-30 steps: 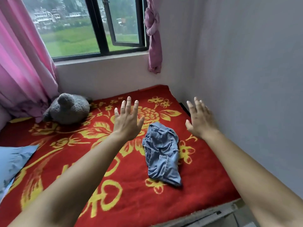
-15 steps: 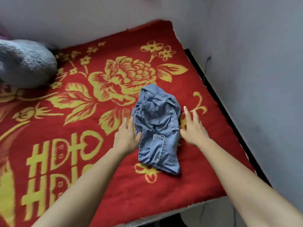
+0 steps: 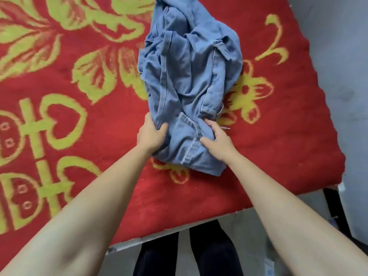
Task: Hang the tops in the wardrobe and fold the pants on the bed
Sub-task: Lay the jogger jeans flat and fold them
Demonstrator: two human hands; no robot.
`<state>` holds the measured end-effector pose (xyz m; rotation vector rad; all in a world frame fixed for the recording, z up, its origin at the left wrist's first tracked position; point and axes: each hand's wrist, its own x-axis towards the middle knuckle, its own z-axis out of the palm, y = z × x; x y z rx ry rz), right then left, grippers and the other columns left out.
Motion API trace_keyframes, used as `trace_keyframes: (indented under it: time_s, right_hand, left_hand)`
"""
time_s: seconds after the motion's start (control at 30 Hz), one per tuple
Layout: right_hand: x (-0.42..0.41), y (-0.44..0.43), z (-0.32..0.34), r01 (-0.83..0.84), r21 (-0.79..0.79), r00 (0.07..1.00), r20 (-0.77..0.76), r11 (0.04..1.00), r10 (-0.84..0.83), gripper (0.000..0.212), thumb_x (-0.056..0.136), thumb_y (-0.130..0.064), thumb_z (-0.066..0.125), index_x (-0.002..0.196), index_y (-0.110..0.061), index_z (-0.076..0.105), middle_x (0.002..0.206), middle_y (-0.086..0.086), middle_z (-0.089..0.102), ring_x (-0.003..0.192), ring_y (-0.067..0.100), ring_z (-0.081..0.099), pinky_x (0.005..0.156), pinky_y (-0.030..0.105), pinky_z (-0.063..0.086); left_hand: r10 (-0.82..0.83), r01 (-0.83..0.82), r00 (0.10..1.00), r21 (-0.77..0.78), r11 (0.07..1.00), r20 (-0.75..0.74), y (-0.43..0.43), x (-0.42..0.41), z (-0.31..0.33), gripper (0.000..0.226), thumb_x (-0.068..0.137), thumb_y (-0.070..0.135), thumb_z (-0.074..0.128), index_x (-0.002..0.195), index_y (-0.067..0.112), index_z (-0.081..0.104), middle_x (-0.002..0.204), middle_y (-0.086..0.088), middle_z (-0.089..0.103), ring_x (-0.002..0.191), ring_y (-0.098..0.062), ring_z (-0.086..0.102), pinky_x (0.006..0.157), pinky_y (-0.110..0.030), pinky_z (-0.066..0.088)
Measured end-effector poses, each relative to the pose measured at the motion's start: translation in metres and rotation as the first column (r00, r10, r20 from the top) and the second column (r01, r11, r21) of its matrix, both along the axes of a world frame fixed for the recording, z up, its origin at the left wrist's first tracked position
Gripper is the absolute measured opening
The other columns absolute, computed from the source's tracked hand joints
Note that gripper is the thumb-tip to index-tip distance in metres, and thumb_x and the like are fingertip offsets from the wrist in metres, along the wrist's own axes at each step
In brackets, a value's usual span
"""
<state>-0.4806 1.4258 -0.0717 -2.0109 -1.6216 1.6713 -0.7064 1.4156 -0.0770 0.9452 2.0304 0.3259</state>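
Head view, looking straight down over the near edge of the bed (image 3: 258, 148), with its red blanket and yellow flowers. The denim pants (image 3: 189, 76) lie in a crumpled heap toward the bed's right side, not far in from the near right corner. The near hem almost reaches the near edge, and the rest is bunched up away from the person. They are creased and twisted with seams running every way, and no flat fold shows anywhere.

The left hand (image 3: 152, 134) is on the heap's left flank, fingers dug under the cloth and thumb pressed on top, a firm grip. The right hand (image 3: 216, 140) is on the opposite side near the stitched hem, fingers curled into a fold and bunching the denim. The two hands are apart, with the lower part of the heap between them.

Judging progress, the fold is only at its opening grab. The pants are taken hold of but not yet spread, straightened or doubled over, so that whole half of the job is left.

No top, hanger or wardrobe is in sight, so I cannot tell how the hanging stands.
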Motion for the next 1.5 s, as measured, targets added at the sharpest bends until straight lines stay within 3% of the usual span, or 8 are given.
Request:
trace_keyframes:
  time_s: [0.17, 0.33, 0.5, 0.6, 0.77, 1.07, 1.3, 1.5]
  right_hand:
    - [0.003, 0.022, 0.024, -0.176, -0.018, 0.971, 0.163, 0.984, 0.177, 0.041, 0.088, -0.056, 0.053, 0.077, -0.023, 0.074, 0.064, -0.007, 0.063, 0.073, 0.019, 0.065, 0.064, 0.032, 0.049]
    - [-0.031, 0.078, 0.041, -0.049, 0.536, 0.925, 0.342, 0.843, -0.163, 0.052, 0.088, -0.057, 0.055, 0.123, -0.019, 0.059, 0.131, 0.009, 0.046, 0.125, 0.026, 0.048, 0.101, 0.035, 0.039]
    - [-0.06, 0.141, 0.034, 0.047, 0.421, 0.945, 0.275, 0.906, -0.176, 0.107, 0.08, -0.073, 0.054, 0.159, -0.02, 0.004, 0.164, 0.018, 0.005, 0.151, 0.032, 0.01, 0.121, 0.044, 0.012]
    - [-0.068, 0.139, 0.023, -0.084, 0.238, 0.985, 0.169, 0.968, 0.044, 0.115, 0.072, -0.06, 0.066, 0.158, -0.03, -0.004, 0.156, 0.014, 0.034, 0.137, 0.034, 0.041, 0.106, 0.039, 0.036]
    - [-0.048, 0.084, -0.001, -0.266, 0.089, 0.947, 0.211, 0.96, 0.243, 0.084, 0.056, -0.07, 0.05, 0.136, -0.046, 0.043, 0.129, -0.002, 0.064, 0.117, 0.03, 0.06, 0.086, 0.033, 0.041]
    - [0.012, 0.023, -0.001, -0.034, 0.312, 0.956, 0.287, 0.95, -0.06, 0.072, 0.074, -0.064, 0.059, 0.138, -0.039, 0.038, 0.125, 0.004, 0.067, 0.114, 0.034, 0.062, 0.09, 0.037, 0.046]
    - [-0.023, 0.074, 0.05, 0.114, 0.819, 0.977, 0.012, 0.562, -0.215, 0.052, 0.09, -0.026, 0.064, 0.137, -0.005, 0.054, 0.13, 0.006, 0.061, 0.118, 0.008, 0.052, 0.099, 0.003, 0.028]
    - [-0.041, 0.079, 0.046, -0.181, 0.747, 0.97, 0.243, 0.639, -0.009, 0.07, 0.078, -0.057, 0.071, 0.132, -0.014, 0.058, 0.095, 0.0, 0.062, 0.089, 0.016, 0.058, 0.085, 0.028, 0.039]
  left_hand:
    - [-0.084, 0.085, 0.996, 0.051, 0.995, -0.03, -0.037, -0.023, 0.0, 0.008, 0.083, 0.02, 0.049, 0.084, 0.018, 0.042, 0.074, 0.008, 0.054, 0.082, -0.032, 0.054, 0.068, -0.035, 0.035]
    - [-0.188, 0.15, 0.963, -0.195, 0.969, -0.192, -0.056, -0.049, 0.011, 0.019, 0.075, 0.036, 0.042, 0.077, 0.025, 0.056, 0.073, 0.005, 0.061, 0.075, -0.031, 0.056, 0.066, -0.034, 0.04]
    - [-0.333, 0.229, 0.936, -0.516, 0.825, -0.117, -0.043, -0.087, 0.017, 0.029, 0.079, 0.042, 0.043, 0.076, 0.018, 0.059, 0.083, -0.002, 0.061, 0.08, -0.029, 0.059, 0.072, -0.037, 0.049]
    - [-0.259, 0.197, 0.966, -0.671, 0.715, 0.008, -0.025, -0.098, 0.027, 0.015, 0.089, 0.013, 0.052, 0.096, 0.003, 0.061, 0.088, -0.011, 0.058, 0.074, -0.025, 0.055, 0.05, -0.025, 0.046]
    - [0.365, -0.42, 0.809, -0.02, 0.907, -0.46, 0.0, -0.112, 0.029, 0.035, 0.086, 0.013, 0.044, 0.119, 0.006, 0.056, 0.128, -0.018, 0.053, 0.121, -0.035, 0.048, 0.1, -0.043, 0.042]
    - [-0.452, 0.578, 0.78, 0.224, 0.785, -0.432, 0.036, -0.031, 0.042, 0.042, 0.086, 0.059, 0.058, 0.098, 0.021, 0.067, 0.084, -0.004, 0.066, 0.09, -0.029, 0.06, 0.076, -0.041, 0.045]
    - [0.131, 0.021, 0.924, 0.392, 0.92, -0.358, 0.008, -0.053, 0.03, 0.028, 0.101, 0.026, 0.041, 0.098, 0.006, 0.06, 0.098, -0.018, 0.067, 0.091, -0.039, 0.058, 0.075, -0.042, 0.037]
    - [0.606, -0.472, 0.756, 0.436, 0.766, -0.247, 0.011, -0.102, 0.025, 0.024, 0.097, 0.01, 0.037, 0.108, 0.005, 0.058, 0.115, -0.02, 0.064, 0.102, -0.031, 0.059, 0.08, -0.027, 0.039]
